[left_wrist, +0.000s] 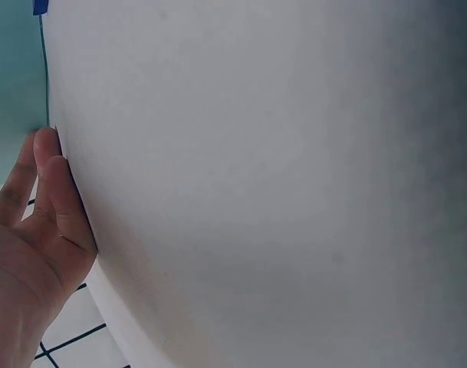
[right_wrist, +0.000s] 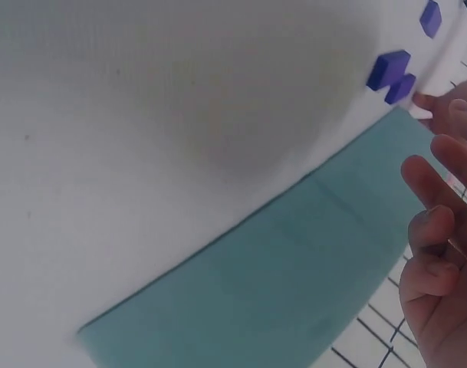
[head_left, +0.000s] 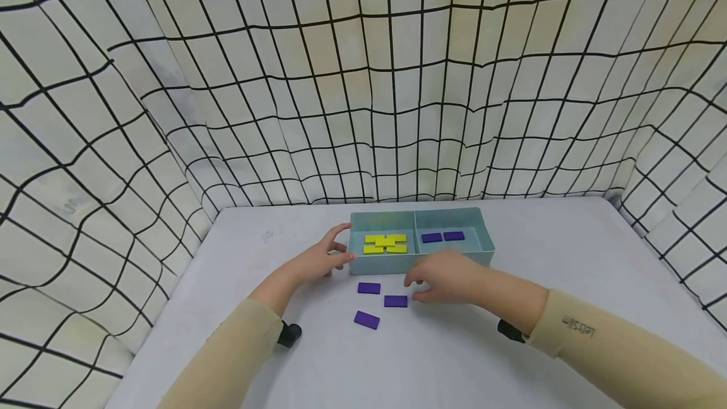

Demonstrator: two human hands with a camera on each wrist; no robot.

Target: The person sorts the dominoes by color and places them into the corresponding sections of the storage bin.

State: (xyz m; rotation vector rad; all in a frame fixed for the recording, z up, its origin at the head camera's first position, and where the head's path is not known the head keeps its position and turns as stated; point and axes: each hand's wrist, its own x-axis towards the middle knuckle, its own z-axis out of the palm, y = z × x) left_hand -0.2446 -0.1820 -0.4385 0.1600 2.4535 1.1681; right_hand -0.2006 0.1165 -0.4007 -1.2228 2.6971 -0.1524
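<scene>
"What colour is the divided box [head_left: 386, 264]?"
"Pale teal, with bright yellow tiles [head_left: 373, 249] in one compartment and deep purple tiles [head_left: 431, 238] in the other."
"And the loose tiles [head_left: 396, 301] on the worktop [head_left: 346, 371]?"
"Purple as well, plain against white."
"Where's the pattern?"
"On the backdrop [head_left: 409, 94]: a black grid over whitish cloth, faintly yellowed in patches."
"The sleeves?"
"Both beige, the right sleeve [head_left: 630, 352] with dark lettering [head_left: 579, 326]. The wrist cameras [head_left: 290, 335] look black."
</scene>
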